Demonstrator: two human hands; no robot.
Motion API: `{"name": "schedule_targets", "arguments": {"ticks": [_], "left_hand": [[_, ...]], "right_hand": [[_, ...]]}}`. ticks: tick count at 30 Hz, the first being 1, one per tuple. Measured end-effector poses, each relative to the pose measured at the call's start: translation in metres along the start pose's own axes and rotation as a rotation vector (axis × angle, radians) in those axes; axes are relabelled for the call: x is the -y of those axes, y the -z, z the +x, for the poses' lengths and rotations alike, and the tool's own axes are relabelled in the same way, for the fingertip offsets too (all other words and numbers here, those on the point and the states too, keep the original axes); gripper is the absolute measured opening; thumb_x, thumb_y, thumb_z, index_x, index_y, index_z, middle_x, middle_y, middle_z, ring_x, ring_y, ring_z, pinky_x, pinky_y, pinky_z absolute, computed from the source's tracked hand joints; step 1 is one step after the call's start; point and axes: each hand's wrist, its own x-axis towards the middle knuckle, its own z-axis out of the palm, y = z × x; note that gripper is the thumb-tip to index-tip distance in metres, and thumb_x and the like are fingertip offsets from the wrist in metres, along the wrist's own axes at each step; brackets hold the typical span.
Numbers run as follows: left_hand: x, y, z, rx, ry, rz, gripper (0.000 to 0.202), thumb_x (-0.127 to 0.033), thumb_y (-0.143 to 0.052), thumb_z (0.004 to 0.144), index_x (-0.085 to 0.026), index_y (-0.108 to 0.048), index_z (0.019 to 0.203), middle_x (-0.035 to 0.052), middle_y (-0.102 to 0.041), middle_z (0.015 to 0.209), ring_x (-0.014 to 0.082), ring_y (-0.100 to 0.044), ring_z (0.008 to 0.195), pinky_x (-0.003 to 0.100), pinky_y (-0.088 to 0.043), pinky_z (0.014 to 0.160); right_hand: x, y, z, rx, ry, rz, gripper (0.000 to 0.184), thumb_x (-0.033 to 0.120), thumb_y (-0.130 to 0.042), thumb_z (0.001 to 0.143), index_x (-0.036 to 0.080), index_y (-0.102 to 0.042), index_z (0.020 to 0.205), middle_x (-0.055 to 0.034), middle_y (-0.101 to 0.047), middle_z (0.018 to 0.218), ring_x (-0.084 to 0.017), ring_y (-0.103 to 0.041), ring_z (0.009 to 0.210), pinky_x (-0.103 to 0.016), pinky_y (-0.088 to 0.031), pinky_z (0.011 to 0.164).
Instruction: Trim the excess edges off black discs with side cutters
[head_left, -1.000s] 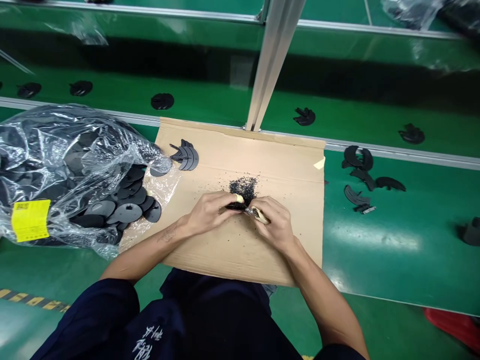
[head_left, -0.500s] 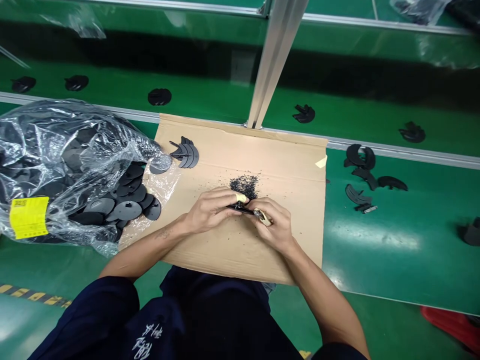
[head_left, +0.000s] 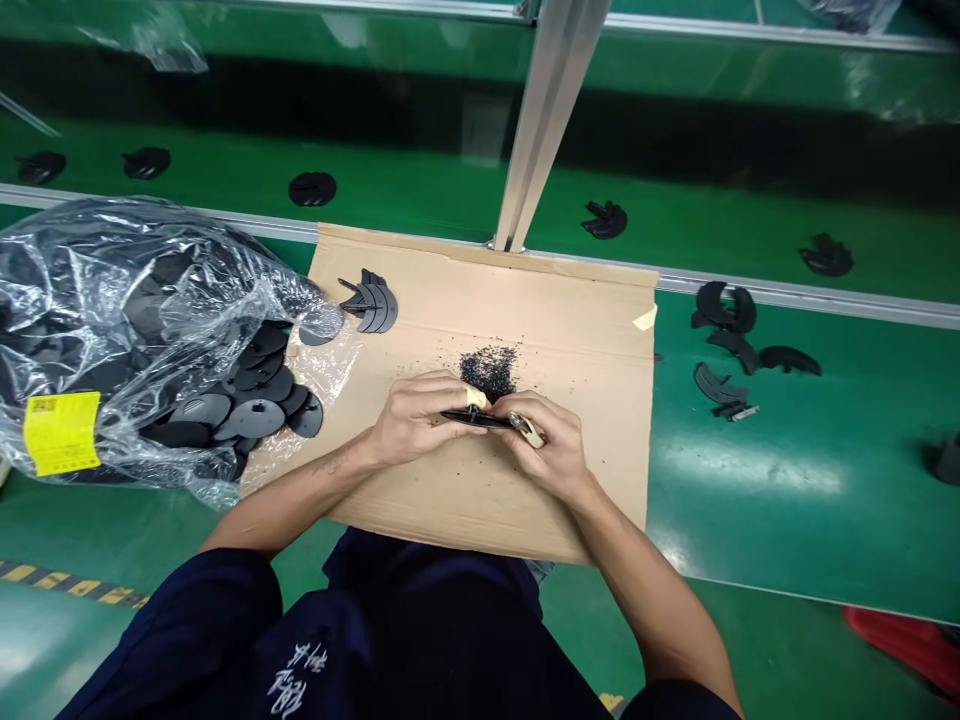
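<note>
Over the cardboard sheet [head_left: 435, 290], my left hand [head_left: 420, 418] is closed on a thin black plastic disc [head_left: 480, 418], held nearly edge-on. Pale yellow tape wraps its thumb. My right hand [head_left: 551, 440] meets the disc's right end, its fingers closed round a small metal tool [head_left: 527, 430] with a cream-coloured part. The tool's exact kind cannot be made out, and its working end is hidden. Just beyond my fingers lies a heap of tiny black shavings [head_left: 487, 372]. A fanned stack of black plastic pieces [head_left: 372, 303] rests at the sheet's back left.
At left, a clear plastic bag [head_left: 150, 300] with a yellow label spills black discs [head_left: 251, 420]. Loose curved black pieces [head_left: 735, 350] lie right of the cardboard. A metal post [head_left: 551, 120] rises behind it. More black parts [head_left: 313, 188] sit beyond the rail.
The black disc has turned in my hands and now shows a longer, flatter edge to the left. Both hands stay in nearly the same place; the view has shifted slightly.
</note>
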Motion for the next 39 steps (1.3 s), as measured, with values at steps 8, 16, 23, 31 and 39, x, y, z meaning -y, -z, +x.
{"name": "schedule_targets", "arguments": {"ticks": [8,16,23,31,39], "left_hand": [[-0.001,-0.001,-0.002,0.030,-0.005,0.035,0.024,-0.028,-0.072,0.093,-0.019,-0.073,0.114,0.0083,-0.080,0.094,0.0180,-0.073,0.087,0.033,-0.058,0.080],[-0.005,-0.001,-0.003,0.020,0.036,0.064,0.017,-0.028,-0.072,0.092,-0.019,-0.076,0.106,0.0073,-0.079,0.090,0.0165,-0.071,0.080,0.031,-0.057,0.075],[-0.002,0.007,0.000,0.103,0.319,-0.420,0.053,-0.058,-0.047,0.100,-0.015,-0.076,0.112,0.0144,-0.078,0.097,0.0211,-0.072,0.095,0.037,-0.060,0.086],[0.001,0.007,0.000,0.145,0.399,-0.512,0.023,-0.038,-0.078,0.086,-0.015,-0.078,0.087,0.0083,-0.073,0.084,0.0148,-0.070,0.080,0.025,-0.058,0.072],[-0.001,0.012,0.002,0.287,0.291,-0.373,0.018,-0.035,-0.071,0.093,-0.019,-0.079,0.093,0.0083,-0.073,0.091,0.0157,-0.070,0.084,0.029,-0.059,0.076]], "right_hand": [[0.000,0.001,0.001,0.005,-0.010,-0.007,0.009,0.016,-0.066,0.091,0.022,-0.067,0.097,-0.0073,-0.075,0.093,-0.019,-0.073,0.084,-0.033,-0.061,0.076],[0.001,-0.001,0.000,-0.002,-0.020,0.033,0.008,0.015,-0.067,0.090,0.022,-0.068,0.095,-0.0061,-0.074,0.090,-0.018,-0.072,0.081,-0.031,-0.059,0.074],[0.003,0.000,0.004,-0.016,-0.102,0.144,0.005,0.024,-0.072,0.090,0.021,-0.068,0.089,-0.0055,-0.075,0.088,-0.018,-0.071,0.079,-0.032,-0.059,0.073],[0.006,0.002,0.007,0.017,-0.094,0.164,0.022,0.039,-0.077,0.087,0.021,-0.069,0.097,-0.0089,-0.072,0.097,-0.022,-0.070,0.090,-0.040,-0.060,0.081],[0.001,0.006,0.007,0.149,-0.111,0.210,0.021,0.041,-0.072,0.090,0.021,-0.069,0.093,-0.0080,-0.068,0.094,-0.019,-0.067,0.086,-0.035,-0.057,0.076]]}}
